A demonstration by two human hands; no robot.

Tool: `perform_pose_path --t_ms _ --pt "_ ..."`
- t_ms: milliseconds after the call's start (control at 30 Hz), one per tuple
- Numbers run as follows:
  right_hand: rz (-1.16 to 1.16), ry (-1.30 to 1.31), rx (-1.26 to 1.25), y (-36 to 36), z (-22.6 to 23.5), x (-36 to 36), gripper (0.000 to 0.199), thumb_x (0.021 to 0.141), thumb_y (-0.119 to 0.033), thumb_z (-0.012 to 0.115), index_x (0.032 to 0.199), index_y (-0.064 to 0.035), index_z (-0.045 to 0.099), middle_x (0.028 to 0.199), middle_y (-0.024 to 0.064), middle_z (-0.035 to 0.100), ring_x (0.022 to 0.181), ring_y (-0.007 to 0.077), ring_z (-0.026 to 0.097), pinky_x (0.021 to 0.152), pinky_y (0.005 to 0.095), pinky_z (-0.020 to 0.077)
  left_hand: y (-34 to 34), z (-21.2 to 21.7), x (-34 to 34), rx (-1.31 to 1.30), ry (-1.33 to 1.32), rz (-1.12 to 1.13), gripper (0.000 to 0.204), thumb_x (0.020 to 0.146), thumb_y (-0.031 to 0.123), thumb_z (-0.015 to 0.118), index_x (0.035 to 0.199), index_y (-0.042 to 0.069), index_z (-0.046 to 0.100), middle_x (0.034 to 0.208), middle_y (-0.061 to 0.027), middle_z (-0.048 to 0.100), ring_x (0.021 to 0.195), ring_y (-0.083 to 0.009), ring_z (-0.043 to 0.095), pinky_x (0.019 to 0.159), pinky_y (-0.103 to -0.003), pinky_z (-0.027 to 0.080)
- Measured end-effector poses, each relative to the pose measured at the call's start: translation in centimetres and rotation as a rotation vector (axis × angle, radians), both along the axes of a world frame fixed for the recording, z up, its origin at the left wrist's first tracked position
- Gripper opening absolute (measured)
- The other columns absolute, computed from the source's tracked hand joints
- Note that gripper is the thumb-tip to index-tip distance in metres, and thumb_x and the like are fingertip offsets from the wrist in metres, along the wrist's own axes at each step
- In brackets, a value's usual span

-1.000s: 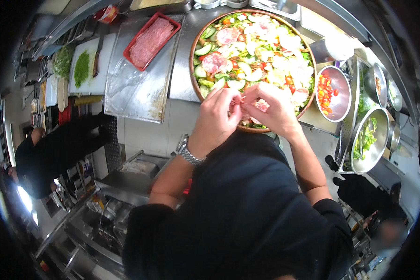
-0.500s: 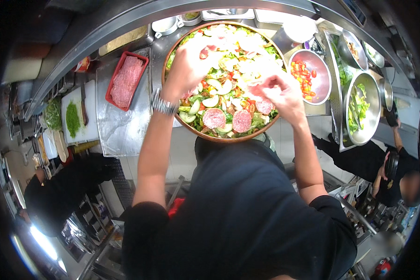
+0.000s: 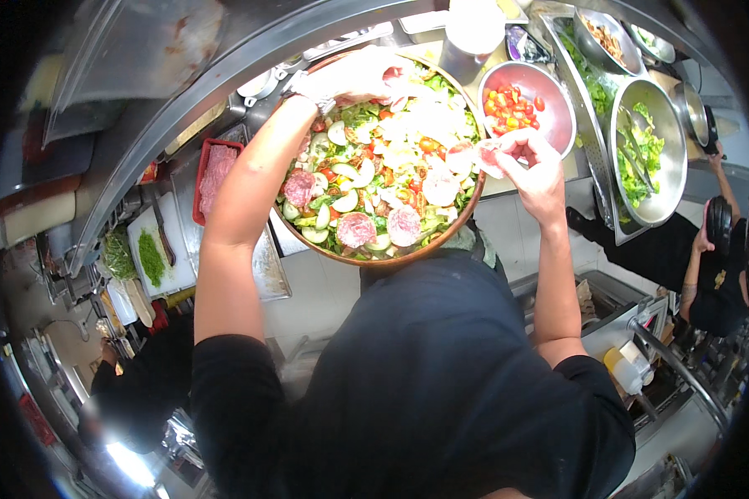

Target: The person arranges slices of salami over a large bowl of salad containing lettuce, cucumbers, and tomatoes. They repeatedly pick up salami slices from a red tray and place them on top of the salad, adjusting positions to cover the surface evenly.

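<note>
At the right rim of the round brown wooden bowl (image 3: pixel 374 262), your right hand (image 3: pixel 536 172) pinches a pink meat slice (image 3: pixel 489 156); glare over your left hand (image 3: pixel 358 77), grip undeterminable.

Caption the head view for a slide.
Right hand pinching a meat slice by the right rim of a brown salad bowl, left hand over its far side.
</note>
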State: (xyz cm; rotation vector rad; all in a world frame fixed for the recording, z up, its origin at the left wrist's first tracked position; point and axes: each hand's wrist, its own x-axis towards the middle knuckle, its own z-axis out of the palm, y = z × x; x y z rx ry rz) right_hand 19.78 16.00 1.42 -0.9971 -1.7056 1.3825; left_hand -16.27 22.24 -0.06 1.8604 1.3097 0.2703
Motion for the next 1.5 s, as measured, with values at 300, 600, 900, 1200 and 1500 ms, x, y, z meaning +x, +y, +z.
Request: perform_pose_path --t_ms 300,600,900,1200,1500 --pt "0.016 -0.022 -0.006 0.8 -0.6 0.8 0.01 0.092 -0.006 0.072 0.099 -0.0014 0.067 0.094 0.0058 0.075 0.085 0.011 0.069 0.081 0.0283 0.0572 -1.0 1.4 0.5 -0.019 -0.164 -0.03 0.023 0.09 0.01 0.071 0.107 -0.002 0.061 0.098 -0.0091 0.064 0.084 -0.017 0.062 0.078 -0.033 0.055" --pt "0.034 0.007 -0.005 1.3 -1.0 0.5 0.01 0.093 -0.007 0.072 0.1 -0.0018 0.067 0.094 0.0066 0.075 0.086 0.0115 0.071 0.08 0.0282 0.0575 -1.3 1.8 0.6 -0.113 -0.208 0.06 0.033 0.088 0.006 0.072 0.117 -0.002 0.059 0.101 -0.0084 0.065 0.089 -0.0184 0.065 0.079 -0.033 0.058" --pt "0.016 0.023 -0.005 1.4 -1.2 0.6 0.012 0.093 -0.009 0.074 0.1 -0.002 0.068 0.092 0.0061 0.074 0.082 0.0108 0.07 0.077 0.0276 0.0568 0.1 0.6 0.6 0.07 -0.243 0.161 0.015 0.089 0.012 0.068 0.087 0.002 0.056 0.071 -0.0016 0.059 0.064 -0.0116 0.054 0.063 -0.029 0.046" --pt "0.009 -0.007 0.013 1.1 -1.1 0.6 0.008 0.092 -0.008 0.074 0.095 -0.0019 0.069 0.091 0.005 0.074 0.083 0.0104 0.068 0.079 0.0277 0.0541 -0.4 0.6 0.0 0.322 0.168 0.055 0.034 0.096 0.022 0.067 0.124 0.003 0.063 0.099 -0.0106 0.066 0.089 -0.0148 0.065 0.071 -0.03 0.056" --pt "0.03 -0.046 0.017 1.0 -0.9 -0.3 0.008 0.091 -0.008 0.074 0.095 -0.0028 0.069 0.091 0.0042 0.073 0.084 0.0101 0.068 0.078 0.0275 0.0533 -2.4 -0.7 1.4 0.444 0.184 0.248 0.036 0.093 0.04 0.067 0.109 0.007 0.066 0.094 -0.0146 0.068 0.091 -0.0319 0.064 0.082 -0.045 0.051"
